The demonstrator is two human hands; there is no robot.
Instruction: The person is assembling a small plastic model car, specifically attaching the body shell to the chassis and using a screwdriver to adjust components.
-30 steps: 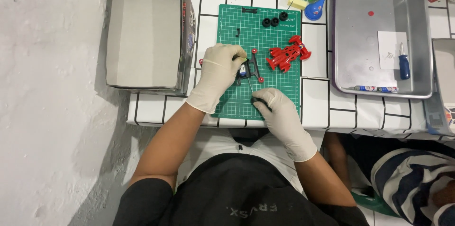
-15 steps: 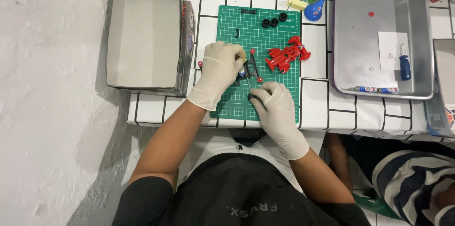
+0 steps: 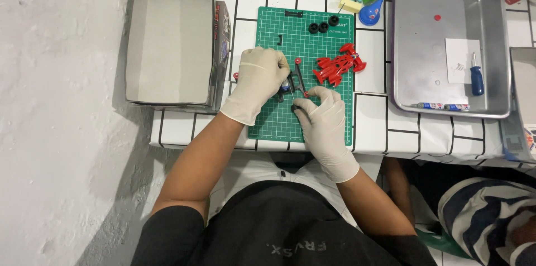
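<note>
Green cutting mat point(image 3: 312, 48) carries the small dark chassis part point(image 3: 294, 83), pinched by the gloved left hand point(image 3: 258, 79) while the gloved right hand point(image 3: 322, 115) closes narrowly on its near end, so steady, light fingertip pressure seems wise.

Small black chassis piece on the green mat

The black part point(image 3: 295, 83), thin with red tips at either end, lies slanted on the cutting mat point(image 3: 279, 126), pinched between left hand point(image 3: 259, 79) and right hand point(image 3: 324, 118).
</note>
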